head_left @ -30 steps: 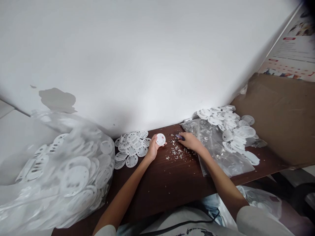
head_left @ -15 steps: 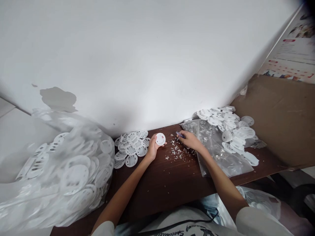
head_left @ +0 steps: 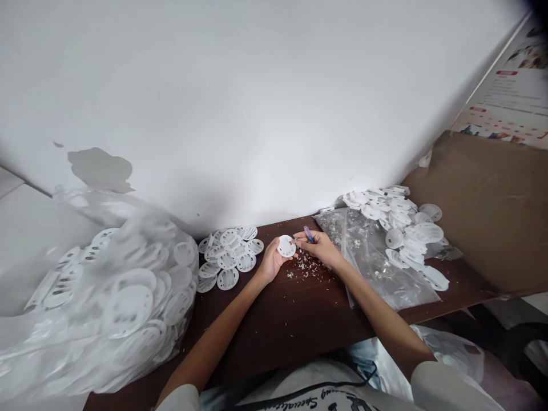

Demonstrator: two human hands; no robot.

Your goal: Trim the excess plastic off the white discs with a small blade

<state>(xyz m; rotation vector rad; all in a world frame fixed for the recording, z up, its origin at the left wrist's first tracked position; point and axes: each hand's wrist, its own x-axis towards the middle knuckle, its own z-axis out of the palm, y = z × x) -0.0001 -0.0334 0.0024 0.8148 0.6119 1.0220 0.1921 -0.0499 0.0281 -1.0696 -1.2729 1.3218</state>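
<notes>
Right hand closed in on left hand beside white discs.

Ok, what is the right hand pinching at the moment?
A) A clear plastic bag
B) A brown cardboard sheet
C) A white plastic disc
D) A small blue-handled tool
D: the right hand pinches a small blue-handled tool between its fingers, with the tool's tip towards the white plastic disc held by the left hand.
</notes>
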